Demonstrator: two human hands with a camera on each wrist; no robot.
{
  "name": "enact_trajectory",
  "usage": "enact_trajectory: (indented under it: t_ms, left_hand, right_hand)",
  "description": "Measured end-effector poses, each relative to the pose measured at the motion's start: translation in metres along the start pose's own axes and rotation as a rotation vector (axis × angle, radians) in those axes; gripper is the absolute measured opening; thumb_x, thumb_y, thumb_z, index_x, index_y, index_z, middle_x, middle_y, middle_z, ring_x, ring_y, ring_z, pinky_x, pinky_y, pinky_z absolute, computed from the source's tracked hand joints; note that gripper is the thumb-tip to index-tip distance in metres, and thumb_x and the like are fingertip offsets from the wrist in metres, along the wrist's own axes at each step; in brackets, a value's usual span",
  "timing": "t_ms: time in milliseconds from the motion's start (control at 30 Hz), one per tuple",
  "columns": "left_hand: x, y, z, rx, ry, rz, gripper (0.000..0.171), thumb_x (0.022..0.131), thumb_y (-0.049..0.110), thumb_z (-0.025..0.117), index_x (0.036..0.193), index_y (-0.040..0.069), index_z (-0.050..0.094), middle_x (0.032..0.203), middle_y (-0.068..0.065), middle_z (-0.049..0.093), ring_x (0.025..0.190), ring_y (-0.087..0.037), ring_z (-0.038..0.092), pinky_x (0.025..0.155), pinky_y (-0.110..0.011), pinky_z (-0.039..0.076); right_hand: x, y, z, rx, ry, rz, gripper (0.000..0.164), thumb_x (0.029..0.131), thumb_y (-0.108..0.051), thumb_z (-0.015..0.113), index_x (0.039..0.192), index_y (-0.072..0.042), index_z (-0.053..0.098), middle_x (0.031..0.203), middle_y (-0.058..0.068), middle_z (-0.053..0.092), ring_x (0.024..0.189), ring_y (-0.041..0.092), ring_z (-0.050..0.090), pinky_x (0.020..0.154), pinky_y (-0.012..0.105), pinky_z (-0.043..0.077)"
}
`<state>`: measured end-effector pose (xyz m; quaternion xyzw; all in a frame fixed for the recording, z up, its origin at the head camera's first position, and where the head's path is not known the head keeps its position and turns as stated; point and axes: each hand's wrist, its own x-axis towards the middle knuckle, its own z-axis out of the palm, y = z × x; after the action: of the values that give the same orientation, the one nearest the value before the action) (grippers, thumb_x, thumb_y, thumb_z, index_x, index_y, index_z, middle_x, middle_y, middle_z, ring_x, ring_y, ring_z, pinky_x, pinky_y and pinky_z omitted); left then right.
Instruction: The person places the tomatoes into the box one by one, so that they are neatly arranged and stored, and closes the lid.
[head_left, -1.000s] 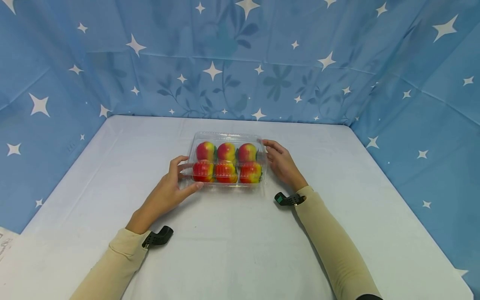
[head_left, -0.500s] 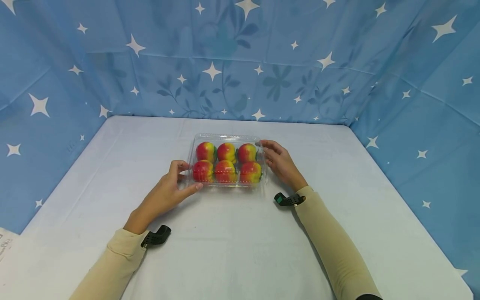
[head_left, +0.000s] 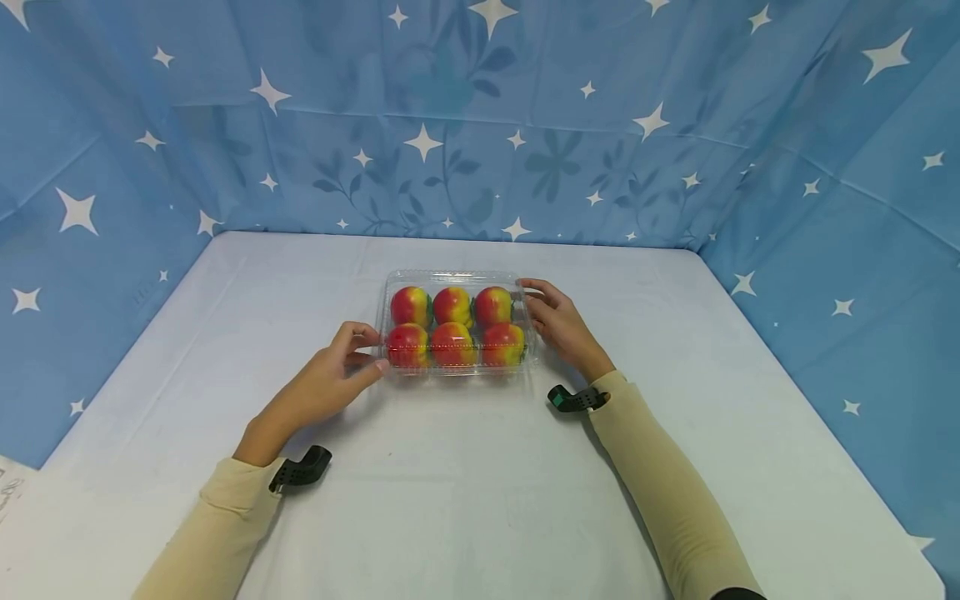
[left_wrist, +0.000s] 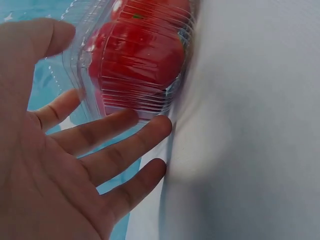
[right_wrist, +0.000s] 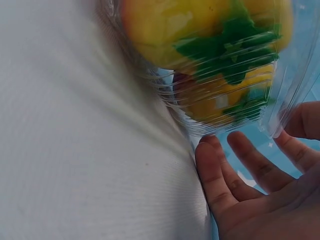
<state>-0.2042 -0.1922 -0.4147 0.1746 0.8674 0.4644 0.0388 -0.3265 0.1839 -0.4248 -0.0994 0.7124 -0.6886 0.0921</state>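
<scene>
A clear plastic clamshell box point(head_left: 456, 372) lies on the table with its lid down over two rows of fruit. The fruits, such as the front middle fruit point(head_left: 453, 343), are red and yellow; green leaves point(right_wrist: 235, 45) show through the ribbed wall in the right wrist view. At the box's left end is my left hand point(head_left: 322, 383), fingers spread and loosely bent, thumb near the front corner. My right hand point(head_left: 561, 323) is at the right end; its thumb point(right_wrist: 306, 120) and fingertips lie right at the box's rim in the right wrist view.
A white cloth covers the table point(head_left: 480, 483). Behind it and along both sides hangs a blue curtain point(head_left: 442, 100) with white stars. Printed white paper point(head_left: 11, 487) shows at the far left edge.
The lid's front edge has come down toward the box's front. My left hand has drawn slightly back to the left, its thumb leaving the front edge. The right hand has barely moved.
</scene>
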Motion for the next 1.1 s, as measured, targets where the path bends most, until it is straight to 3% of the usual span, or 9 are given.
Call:
enact_trajectory:
  t_ms: [167, 367, 433, 533, 700, 900, 1100]
  left_hand:
    - [0.001, 0.000, -0.003, -0.089, -0.038, -0.005, 0.041, 0.112, 0.022, 0.060, 0.141, 0.006, 0.036, 0.151, -0.026, 0.051, 0.136, -0.044, 0.058, 0.113, -0.063, 0.044]
    - [-0.001, 0.001, -0.006, -0.173, -0.109, -0.024, 0.042, 0.112, 0.020, 0.055, 0.143, 0.004, 0.030, 0.151, -0.029, 0.051, 0.140, -0.044, 0.052, 0.116, -0.064, 0.039]
    - [-0.002, 0.002, -0.007, -0.189, -0.119, -0.031, 0.043, 0.112, 0.019, 0.054, 0.144, 0.004, 0.030, 0.144, -0.028, 0.055, 0.133, -0.041, 0.056, 0.114, -0.060, 0.042]
    - [-0.002, 0.005, -0.007, -0.239, -0.138, -0.048, 0.046, 0.111, 0.015, 0.054, 0.145, 0.002, 0.027, 0.121, -0.026, 0.064, 0.111, -0.036, 0.066, 0.102, -0.049, 0.054]
    - [-0.001, 0.014, -0.004, -0.380, -0.141, -0.141, 0.049, 0.110, 0.010, 0.054, 0.147, 0.002, 0.023, 0.089, -0.021, 0.068, 0.077, -0.030, 0.069, 0.078, -0.037, 0.062]
    - [-0.003, 0.021, 0.000, -0.442, -0.101, -0.185, 0.051, 0.111, 0.006, 0.053, 0.149, 0.001, 0.021, 0.080, -0.015, 0.061, 0.062, -0.021, 0.058, 0.065, -0.032, 0.057]
    - [-0.004, 0.023, 0.002, -0.453, -0.068, -0.216, 0.052, 0.110, 0.005, 0.053, 0.151, 0.002, 0.022, 0.077, -0.013, 0.057, 0.056, -0.018, 0.051, 0.059, -0.030, 0.051]
  right_hand:
    - [0.000, -0.001, 0.000, 0.006, -0.003, 0.009, 0.043, 0.114, -0.020, 0.053, 0.156, -0.011, 0.050, 0.144, 0.014, 0.056, 0.110, 0.023, 0.055, 0.080, 0.019, 0.050]
    - [0.000, 0.001, -0.001, -0.027, -0.004, -0.012, 0.043, 0.113, -0.021, 0.054, 0.155, -0.012, 0.051, 0.129, 0.013, 0.057, 0.085, 0.015, 0.048, 0.069, 0.022, 0.042]
    - [0.000, 0.001, -0.002, -0.042, -0.004, -0.017, 0.043, 0.113, -0.022, 0.054, 0.155, -0.012, 0.051, 0.126, 0.013, 0.056, 0.083, 0.014, 0.047, 0.070, 0.023, 0.041]
    - [-0.001, 0.001, -0.002, -0.066, 0.001, -0.016, 0.043, 0.113, -0.025, 0.054, 0.155, -0.014, 0.052, 0.122, 0.010, 0.056, 0.086, 0.013, 0.048, 0.072, 0.023, 0.042]
    - [-0.002, 0.000, 0.000, -0.086, 0.010, -0.010, 0.044, 0.113, -0.026, 0.054, 0.156, -0.015, 0.051, 0.116, 0.010, 0.055, 0.093, 0.017, 0.050, 0.076, 0.024, 0.044]
    - [-0.002, -0.002, 0.002, -0.109, 0.015, 0.006, 0.047, 0.113, -0.026, 0.052, 0.158, -0.014, 0.050, 0.132, 0.016, 0.055, 0.111, 0.024, 0.051, 0.088, 0.025, 0.048]
    - [-0.002, -0.001, 0.003, -0.123, 0.016, -0.018, 0.045, 0.113, -0.025, 0.051, 0.156, -0.013, 0.051, 0.095, 0.009, 0.049, 0.085, 0.016, 0.046, 0.074, 0.026, 0.040]
